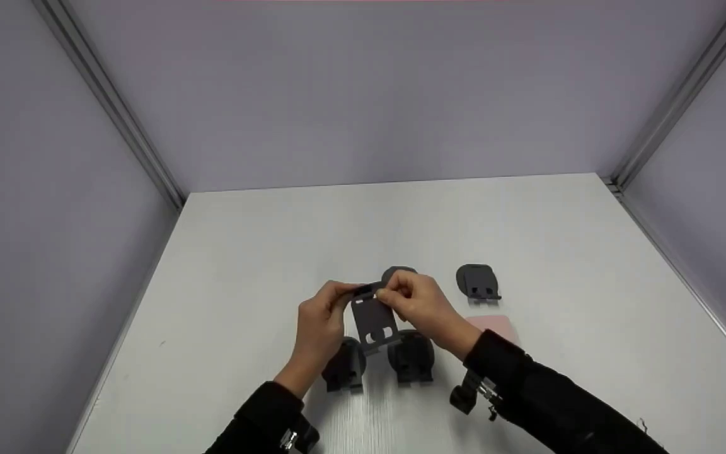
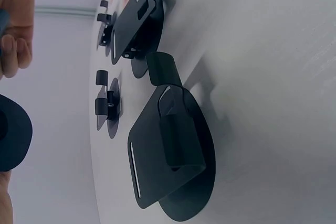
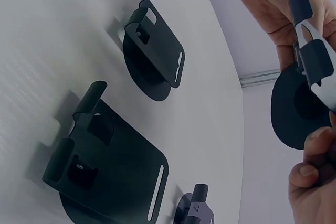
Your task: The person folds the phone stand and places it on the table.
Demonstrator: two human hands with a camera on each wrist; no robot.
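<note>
A dark phone stand (image 1: 374, 318) is up off the table between both hands, its plate with cut-outs facing up. My left hand (image 1: 322, 325) pinches its upper left edge. At the upper right edge my right hand (image 1: 423, 309) grips it with thumb and curled fingers. The stand's round base (image 3: 289, 108) shows in the right wrist view, with two hooked lips above it. Below the hands sit two similar stands, one at left (image 1: 343, 367) and one at right (image 1: 412, 358). Another stand (image 1: 397, 271) is partly hidden behind my right hand.
A further dark stand (image 1: 478, 282) lies on the white table (image 1: 224, 284) to the right. Near my right forearm is a flat pink item (image 1: 498, 326), partly covered by the sleeve. Grey-lilac panels (image 1: 363, 94) enclose the table at the back and sides.
</note>
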